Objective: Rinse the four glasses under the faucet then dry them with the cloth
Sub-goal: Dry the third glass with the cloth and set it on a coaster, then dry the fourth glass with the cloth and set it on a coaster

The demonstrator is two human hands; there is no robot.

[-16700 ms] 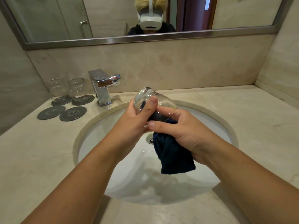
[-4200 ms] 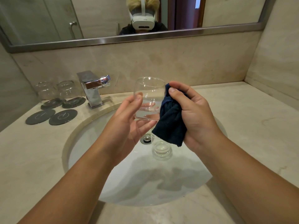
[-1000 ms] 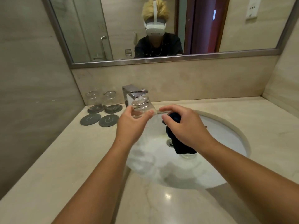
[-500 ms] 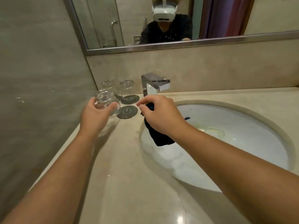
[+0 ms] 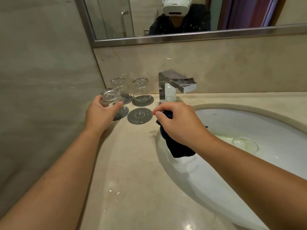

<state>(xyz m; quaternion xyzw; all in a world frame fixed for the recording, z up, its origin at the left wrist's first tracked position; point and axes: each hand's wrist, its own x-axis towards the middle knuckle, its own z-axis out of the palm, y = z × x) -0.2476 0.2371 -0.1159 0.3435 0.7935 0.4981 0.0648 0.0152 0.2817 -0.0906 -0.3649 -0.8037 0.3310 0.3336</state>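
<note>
My left hand (image 5: 99, 114) grips a clear glass (image 5: 111, 99) held upside down on the front-left grey coaster (image 5: 123, 112). Two more clear glasses (image 5: 119, 84) (image 5: 140, 86) stand upside down on the two rear coasters against the wall. A fourth glass (image 5: 245, 143) lies in the white sink basin (image 5: 249, 120). My right hand (image 5: 181, 123) holds a dark blue cloth (image 5: 178, 147) that hangs over the basin's left rim. The chrome faucet (image 5: 174, 85) stands behind my right hand.
One bare grey coaster (image 5: 139, 115) lies between my two hands. The beige stone counter (image 5: 141, 188) runs to a tiled wall on the left. A mirror (image 5: 182, 15) above the backsplash reflects a person wearing a headset.
My left hand has carried the glass from in front of the faucet to the left and set it upside down onto the front-left coaster. My right hand followed with the cloth.
</note>
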